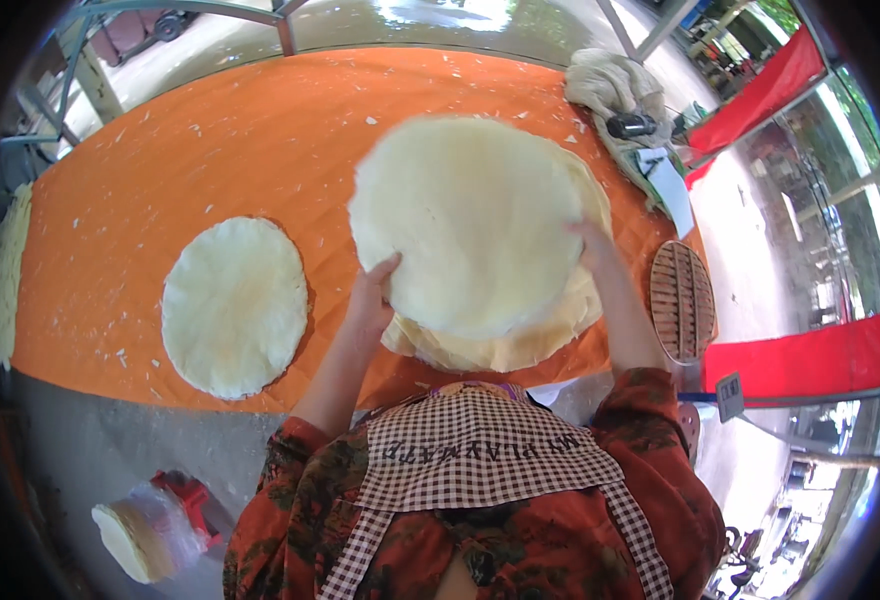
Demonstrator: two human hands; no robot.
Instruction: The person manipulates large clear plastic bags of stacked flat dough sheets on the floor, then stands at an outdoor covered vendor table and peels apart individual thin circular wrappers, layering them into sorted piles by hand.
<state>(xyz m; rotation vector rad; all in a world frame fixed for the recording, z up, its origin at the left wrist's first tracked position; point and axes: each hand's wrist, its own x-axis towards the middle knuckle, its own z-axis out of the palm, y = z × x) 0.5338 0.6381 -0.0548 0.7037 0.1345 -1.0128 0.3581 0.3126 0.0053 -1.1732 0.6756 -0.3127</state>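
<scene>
Between my two hands is a large round pale sheet [470, 225], thin like a rice cracker or flatbread and slightly blurred. My left hand [377, 296] grips its lower left edge, thumb on top. At its right edge my right hand [594, 244] has hold of it. Beneath lies a stack of similar yellowish round sheets [500, 352], mostly covered by the held one. To the left, another pile of round white sheets [235, 307] rests on the orange table cover [320, 172]; how many it holds I cannot tell.
Small white crumbs dot the cover. At the far right are a bunched cloth [612, 82], a dark cylindrical object [631, 125] and a white paper [669, 187]. A slatted oval rack [681, 300] stands by the right edge. Bagged sheets [139, 536] sit on a red stool [184, 499] at lower left.
</scene>
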